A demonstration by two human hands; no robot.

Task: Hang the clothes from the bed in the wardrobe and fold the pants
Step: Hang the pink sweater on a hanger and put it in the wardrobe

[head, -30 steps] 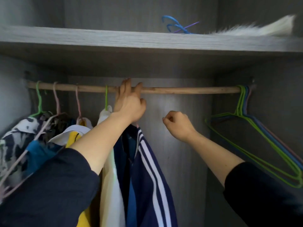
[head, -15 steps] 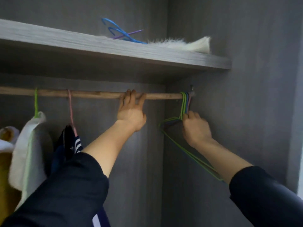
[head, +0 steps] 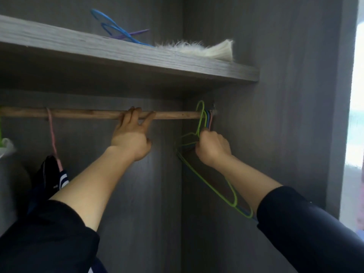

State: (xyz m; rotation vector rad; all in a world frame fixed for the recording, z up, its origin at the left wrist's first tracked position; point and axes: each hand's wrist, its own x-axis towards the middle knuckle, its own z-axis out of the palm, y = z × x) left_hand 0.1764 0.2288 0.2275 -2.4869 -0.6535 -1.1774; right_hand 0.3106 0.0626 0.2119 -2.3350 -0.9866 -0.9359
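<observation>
A wooden rail (head: 82, 113) runs across the wardrobe under a grey shelf. My left hand (head: 131, 135) reaches up and its fingers curl over the rail near the middle. At the rail's right end hang several empty wire hangers, and my right hand (head: 212, 147) grips the neck of the green hanger (head: 200, 123), whose hook sits lifted above the rail. A navy jacket with white stripes (head: 52, 179) hangs on a pink hanger (head: 52, 134) at the left.
The grey shelf (head: 177, 62) above carries blue and purple hangers (head: 116, 29) and a white furry item (head: 199, 49). The wardrobe's right side wall (head: 285, 115) stands close behind the hangers. A white garment (head: 6, 144) shows at the far left edge.
The view has swung right. My right hand moved from mid-air to the hangers at the rail's end and took hold of the green one, lifting its hook. My left hand stays on the rail.
</observation>
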